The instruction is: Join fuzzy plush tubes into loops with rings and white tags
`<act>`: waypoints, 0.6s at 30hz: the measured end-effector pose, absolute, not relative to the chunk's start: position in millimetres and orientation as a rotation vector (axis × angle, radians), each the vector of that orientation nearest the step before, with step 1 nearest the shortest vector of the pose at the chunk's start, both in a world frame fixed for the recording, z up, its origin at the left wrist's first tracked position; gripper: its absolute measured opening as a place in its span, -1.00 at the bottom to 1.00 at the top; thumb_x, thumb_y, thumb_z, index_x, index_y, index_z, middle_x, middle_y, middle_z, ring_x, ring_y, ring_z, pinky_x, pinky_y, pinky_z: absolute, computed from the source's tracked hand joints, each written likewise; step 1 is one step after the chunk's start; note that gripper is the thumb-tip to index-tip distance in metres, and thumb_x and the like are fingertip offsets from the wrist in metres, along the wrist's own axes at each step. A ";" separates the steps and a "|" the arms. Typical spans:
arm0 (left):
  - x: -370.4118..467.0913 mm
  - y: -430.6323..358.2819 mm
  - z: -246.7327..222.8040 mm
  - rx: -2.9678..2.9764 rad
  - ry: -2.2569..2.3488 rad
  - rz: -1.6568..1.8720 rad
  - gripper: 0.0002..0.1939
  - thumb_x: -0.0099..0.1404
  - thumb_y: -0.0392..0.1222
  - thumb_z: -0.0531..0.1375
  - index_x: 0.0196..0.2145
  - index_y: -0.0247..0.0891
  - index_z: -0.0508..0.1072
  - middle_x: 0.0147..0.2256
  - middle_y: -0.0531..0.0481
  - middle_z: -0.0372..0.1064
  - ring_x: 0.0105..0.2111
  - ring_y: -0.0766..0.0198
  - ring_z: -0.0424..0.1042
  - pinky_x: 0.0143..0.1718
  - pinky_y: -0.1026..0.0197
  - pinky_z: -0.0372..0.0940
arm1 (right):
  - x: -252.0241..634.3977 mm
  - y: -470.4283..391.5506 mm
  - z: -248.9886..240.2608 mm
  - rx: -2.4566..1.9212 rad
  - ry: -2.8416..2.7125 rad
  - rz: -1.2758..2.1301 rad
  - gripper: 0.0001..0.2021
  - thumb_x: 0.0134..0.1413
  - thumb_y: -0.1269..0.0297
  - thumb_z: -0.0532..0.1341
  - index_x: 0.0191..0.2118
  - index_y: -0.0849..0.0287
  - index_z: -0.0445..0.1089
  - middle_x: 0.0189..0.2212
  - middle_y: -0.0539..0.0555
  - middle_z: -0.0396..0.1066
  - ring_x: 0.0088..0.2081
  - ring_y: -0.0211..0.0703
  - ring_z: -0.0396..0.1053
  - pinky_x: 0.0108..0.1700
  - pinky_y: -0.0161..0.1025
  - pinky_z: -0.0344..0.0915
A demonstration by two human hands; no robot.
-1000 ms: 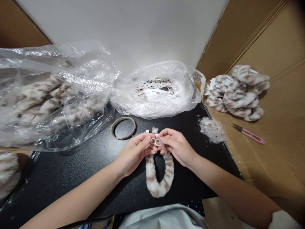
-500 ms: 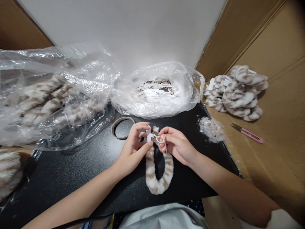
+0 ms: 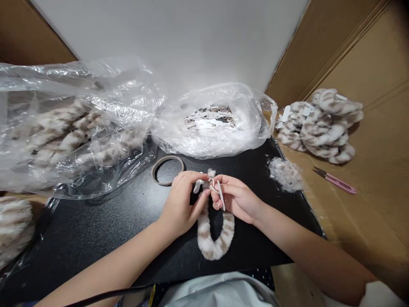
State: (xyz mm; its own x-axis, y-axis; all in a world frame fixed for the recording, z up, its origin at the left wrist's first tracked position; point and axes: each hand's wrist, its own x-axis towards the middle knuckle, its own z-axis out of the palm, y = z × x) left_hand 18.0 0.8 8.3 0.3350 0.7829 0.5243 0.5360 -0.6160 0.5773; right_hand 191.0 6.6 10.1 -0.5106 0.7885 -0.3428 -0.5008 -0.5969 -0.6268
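A loop of furry white-and-brown strap (image 3: pixel 214 248) lies on the black table, its ends gathered between my hands. My left hand (image 3: pixel 187 198) pinches a beige cord (image 3: pixel 211 184) with thumb and forefinger close to the strap's ends. A small white tag (image 3: pixel 198 186) pokes out under its fingers. My right hand (image 3: pixel 234 196) grips the looped end of that cord, and a second white tag (image 3: pixel 221 196) stands on edge against its fingers. The exact point where cord and fur meet is hidden by the fingertips.
Behind the hands are a clear bag (image 3: pixel 191 143) of tags with cords and a larger bag (image 3: pixel 128 94) of furry straps. A tape roll (image 3: pixel 154 172) lies left. At right are a fluff clump (image 3: pixel 286 174), pink-handled thread snips (image 3: pixel 340 183) and piled furry loops (image 3: pixel 332 132) on cardboard.
My left hand has shifted from holding the white tag flat to pinching the cord, closer to my right hand. The tag now hangs tilted below its fingers.
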 end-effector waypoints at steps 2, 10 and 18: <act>16.9 1.1 8.9 2.323 1.170 1.187 -0.73 0.27 -0.35 0.18 -0.06 -0.21 0.36 -0.19 -0.09 0.46 -0.17 0.14 0.41 -0.10 0.12 0.26 | 191.4 6.9 9.6 -0.773 -0.583 2.155 -0.78 -0.06 0.28 0.39 -0.39 0.24 0.35 -0.61 -0.05 0.39 -0.62 -0.40 0.30 -0.45 -0.40 0.32; 11.6 5.5 12.9 2.247 0.946 1.004 -0.67 0.33 -0.30 0.13 0.04 -0.21 0.45 -0.09 -0.17 0.47 -0.13 0.16 0.46 -0.11 0.17 0.34 | 193.4 8.3 11.6 -0.788 -0.543 2.271 -0.84 -0.10 0.34 0.36 -0.40 0.29 0.40 -0.64 -0.02 0.38 -0.64 -0.41 0.26 -0.52 -0.43 0.27; 8.7 8.9 15.7 2.292 0.999 0.941 -0.69 0.33 -0.26 0.14 0.00 -0.23 0.51 -0.23 -0.15 0.50 -0.26 0.22 0.49 -0.20 0.24 0.38 | 194.5 8.2 8.4 -0.825 -0.570 2.286 -0.85 -0.05 0.34 0.33 -0.37 0.29 0.40 -0.61 -0.02 0.38 -0.62 -0.40 0.26 -0.49 -0.39 0.28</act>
